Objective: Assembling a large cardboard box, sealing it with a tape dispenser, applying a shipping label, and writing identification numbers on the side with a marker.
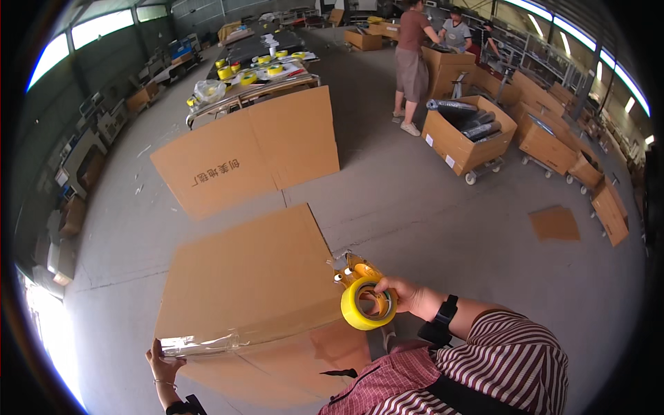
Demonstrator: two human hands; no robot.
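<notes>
Head view: right grip (402, 294) curls closed round yellow tape roll (351, 308), left grip (163, 364) pinches the carton's corner (170, 333)

Person wore a maroon-&-wht striped top (520, 349), red checked cloth garment (404, 373), blk R-wrist strap (449, 308) w/ boxy dk unit (434, 335), plus thin L-wrist bangle (164, 382).

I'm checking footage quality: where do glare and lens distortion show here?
In the head view, windows at upper left are blown out white; clear tape on the cardboard, by the left hand, shows glare; the light strip at upper right bows near the black rim; the yellow roll in the right hand looks fairly crisp.
</notes>
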